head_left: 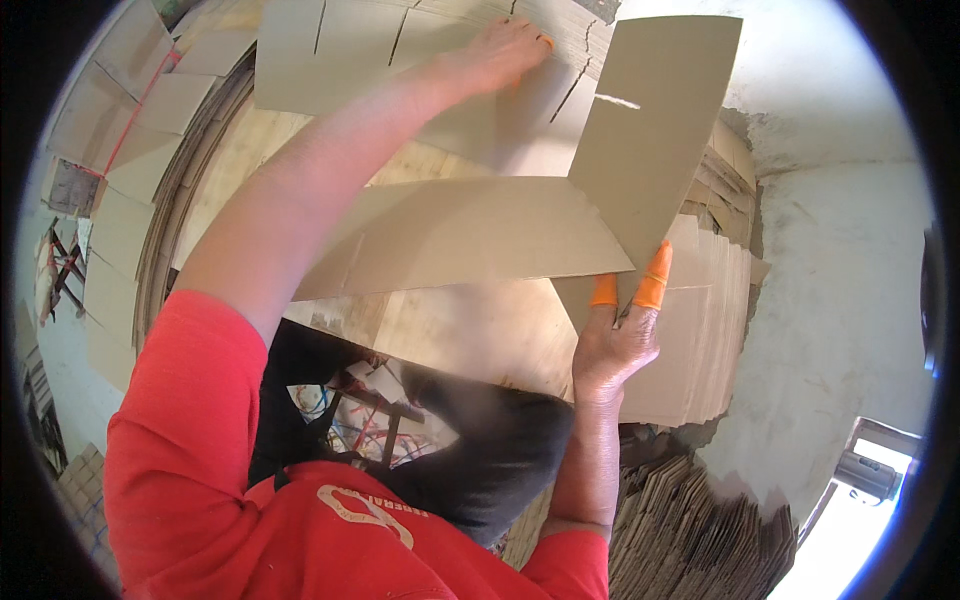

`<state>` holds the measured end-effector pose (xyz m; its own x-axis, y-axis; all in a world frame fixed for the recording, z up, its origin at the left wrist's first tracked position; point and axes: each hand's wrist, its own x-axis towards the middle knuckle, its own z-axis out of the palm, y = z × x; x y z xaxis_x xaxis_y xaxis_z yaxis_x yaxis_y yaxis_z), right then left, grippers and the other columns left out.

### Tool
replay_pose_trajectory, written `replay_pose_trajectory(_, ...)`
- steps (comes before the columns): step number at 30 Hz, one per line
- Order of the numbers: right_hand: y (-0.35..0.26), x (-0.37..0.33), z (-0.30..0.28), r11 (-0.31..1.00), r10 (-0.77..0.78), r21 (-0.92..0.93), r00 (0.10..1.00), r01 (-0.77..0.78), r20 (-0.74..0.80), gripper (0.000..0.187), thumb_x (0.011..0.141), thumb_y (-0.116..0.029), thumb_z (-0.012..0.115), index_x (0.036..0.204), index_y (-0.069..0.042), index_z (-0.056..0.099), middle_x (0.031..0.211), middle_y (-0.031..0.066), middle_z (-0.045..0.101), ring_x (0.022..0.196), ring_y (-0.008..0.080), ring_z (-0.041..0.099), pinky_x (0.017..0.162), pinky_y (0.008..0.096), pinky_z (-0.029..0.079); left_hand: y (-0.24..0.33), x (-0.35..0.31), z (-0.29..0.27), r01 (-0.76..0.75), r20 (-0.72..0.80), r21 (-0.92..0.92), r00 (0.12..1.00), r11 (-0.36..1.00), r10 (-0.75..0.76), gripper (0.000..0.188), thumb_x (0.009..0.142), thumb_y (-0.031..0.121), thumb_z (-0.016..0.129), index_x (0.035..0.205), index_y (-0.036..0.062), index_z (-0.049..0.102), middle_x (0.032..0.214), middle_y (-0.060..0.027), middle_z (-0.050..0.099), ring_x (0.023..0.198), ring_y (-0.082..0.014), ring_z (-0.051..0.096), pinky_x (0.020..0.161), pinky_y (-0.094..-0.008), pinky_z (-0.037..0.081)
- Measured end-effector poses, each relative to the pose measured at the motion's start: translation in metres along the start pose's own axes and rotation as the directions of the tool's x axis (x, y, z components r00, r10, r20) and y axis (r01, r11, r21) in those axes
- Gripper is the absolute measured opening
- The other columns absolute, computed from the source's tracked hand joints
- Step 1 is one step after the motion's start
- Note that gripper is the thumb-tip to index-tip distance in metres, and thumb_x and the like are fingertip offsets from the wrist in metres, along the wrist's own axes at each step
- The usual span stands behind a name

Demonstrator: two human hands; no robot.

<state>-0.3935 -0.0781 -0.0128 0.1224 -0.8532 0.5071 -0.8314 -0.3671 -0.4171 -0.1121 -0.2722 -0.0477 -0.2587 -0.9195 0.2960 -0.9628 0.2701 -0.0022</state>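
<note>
My right hand (618,348), with orange finger covers on two digits, pinches brown cardboard pieces at their near corner. One of these, an upright cardboard strip (660,110) with a pale slit, rises to the far right. Another, a long cardboard strip (470,230), reaches left, passing behind my left forearm. Farther off, my left hand (508,52) is bent over a slotted cardboard sheet (440,40), its fingers closed at the sheet. Orange covers show on that hand too. Its fingertips are partly hidden.
A light wooden tabletop (470,325) lies under the strips. Cardboard stacks stand at the left (125,220) and right (690,340). More bundled cardboard (700,530) is at the lower right, beside a pale wall (840,300). My dark-trousered leg (500,440) is below the table edge.
</note>
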Motion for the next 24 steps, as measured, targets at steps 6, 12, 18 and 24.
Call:
replay_pose_trajectory(6, -0.007, 0.002, -0.002, 0.997, -0.019, 0.074, 0.998, 0.024, -0.066, 0.068, 0.087, -0.001, 0.067, 0.147, -0.01, 0.038, 0.124, 0.0155, 0.064, 0.086, 0.0198, 0.07, 0.071, 0.0282, 0.055, 0.004, -0.01, -0.021, -0.011, -0.081, -0.085, 0.997, 0.996, 0.004, 0.014, 0.083, 0.007, 0.06, 0.097, 0.0037, 0.057, 0.089, -0.0099, 0.059, 0.09, -0.0299, 0.058, 0.081, -0.0403, 0.049)
replay_pose_trajectory(12, -0.012, -0.002, -0.011, 0.996, -0.028, 0.088, 0.999, 0.024, 0.043, 0.071, 0.086, 0.002, 0.066, 0.149, -0.01, 0.035, 0.112, 0.0161, 0.068, 0.07, 0.0175, 0.065, 0.064, 0.0267, 0.053, 0.002, -0.025, -0.022, -0.219, -0.108, -0.107, 0.972, 0.97, 0.208, 0.008, 0.073, -0.006, 0.058, 0.075, 0.0013, 0.061, 0.068, -0.0179, 0.057, 0.076, -0.0347, 0.059, 0.07, -0.0436, 0.049)
replay_pose_trajectory(18, -0.018, -0.013, -0.027, 0.99, -0.122, 0.074, 0.992, 0.12, 0.033, 0.068, 0.087, 0.002, 0.064, 0.148, -0.008, 0.036, 0.112, 0.0176, 0.068, 0.072, 0.0168, 0.065, 0.062, 0.0269, 0.052, 0.01, -0.038, -0.03, -0.332, -0.246, -0.079, 0.92, 0.94, 0.304, 0.011, 0.067, -0.003, 0.059, 0.061, -0.0007, 0.05, 0.066, -0.0201, 0.054, 0.069, -0.038, 0.058, 0.059, -0.0464, 0.046)
replay_pose_trajectory(24, -0.006, -0.029, -0.034, 0.961, -0.194, 0.22, 0.977, 0.17, 0.091, 0.07, 0.086, 0.013, 0.059, 0.149, -0.007, 0.034, 0.125, 0.0185, 0.06, 0.089, 0.0169, 0.064, 0.072, 0.028, 0.054, 0.035, -0.057, -0.053, -0.387, -0.319, -0.202, 0.894, 0.9, 0.313, 0.016, 0.062, -0.006, 0.061, 0.057, -0.0006, 0.047, 0.062, -0.0198, 0.051, 0.063, -0.0373, 0.053, 0.054, -0.0462, 0.042)
